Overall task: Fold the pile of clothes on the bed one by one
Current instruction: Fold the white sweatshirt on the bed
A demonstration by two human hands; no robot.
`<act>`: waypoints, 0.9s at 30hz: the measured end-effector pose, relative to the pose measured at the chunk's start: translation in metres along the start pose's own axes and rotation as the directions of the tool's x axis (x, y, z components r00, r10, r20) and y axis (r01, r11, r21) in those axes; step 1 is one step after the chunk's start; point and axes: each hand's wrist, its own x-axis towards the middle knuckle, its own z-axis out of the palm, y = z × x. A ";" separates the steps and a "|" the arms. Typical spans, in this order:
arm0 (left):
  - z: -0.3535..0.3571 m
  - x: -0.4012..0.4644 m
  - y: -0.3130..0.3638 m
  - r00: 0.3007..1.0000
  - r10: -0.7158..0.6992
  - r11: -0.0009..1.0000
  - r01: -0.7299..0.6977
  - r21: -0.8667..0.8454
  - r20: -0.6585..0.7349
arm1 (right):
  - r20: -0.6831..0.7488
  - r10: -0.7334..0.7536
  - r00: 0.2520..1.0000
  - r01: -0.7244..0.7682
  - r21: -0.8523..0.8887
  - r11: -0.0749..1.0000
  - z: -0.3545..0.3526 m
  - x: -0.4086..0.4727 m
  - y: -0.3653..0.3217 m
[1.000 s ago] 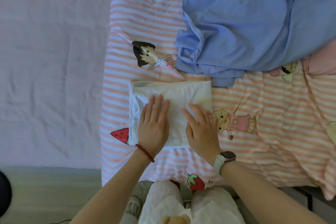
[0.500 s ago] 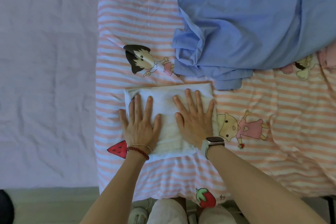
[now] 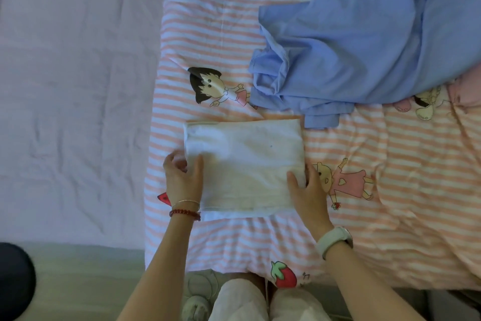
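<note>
Bedding: pink-and-white striped quilt [image 3: 234, 21] printed with cartoon children, strawberries and watermelon slices, laid over a plain lilac sheet [image 3: 73, 86] that fills the left side. Item one: white garment [image 3: 244, 164], folded to a flat rectangle, lying on the quilt near its front edge, directly before the person. Item two: blue clothes [image 3: 364, 47], unfolded and rumpled, heaped on the quilt beyond and to the right of the white garment, one hem reaching almost to its far right corner. Left hand [image 3: 183, 180]: at the garment's left edge, thumb on top and fingers curled around the edge, gripping it; red bead bracelet [image 3: 185, 214] at the wrist. Right hand [image 3: 308, 190]: at the right edge, thumb over the fabric and fingers tucked beneath, gripping likewise; pale watch [image 3: 334, 240] at the wrist.
</note>
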 end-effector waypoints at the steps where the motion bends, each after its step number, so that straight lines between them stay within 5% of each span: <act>1: -0.001 0.002 0.003 0.999 -0.029 1.000 0.029 0.013 0.031 | 0.036 0.017 0.999 -0.018 0.025 1.000 0.000 0.003 -0.002; 4: 0.001 0.009 0.006 0.981 -0.046 0.996 0.031 0.083 0.189 | 0.112 0.048 0.993 -0.060 0.102 0.993 0.001 0.010 -0.007; 7: 0.001 0.003 0.005 0.972 -0.045 0.998 0.054 -0.033 0.231 | 0.170 0.026 0.985 -0.058 0.188 0.980 -0.003 0.011 -0.012; 17: -0.049 -0.091 -0.022 0.999 -0.015 0.971 0.003 -0.239 -0.046 | 0.351 -0.086 0.932 0.047 0.120 0.992 -0.037 -0.050 -0.027; 27: -0.166 -0.144 -0.105 0.914 -0.238 0.923 0.108 -0.369 -0.328 | 0.557 -0.212 0.803 0.250 0.008 0.968 0.047 -0.155 -0.070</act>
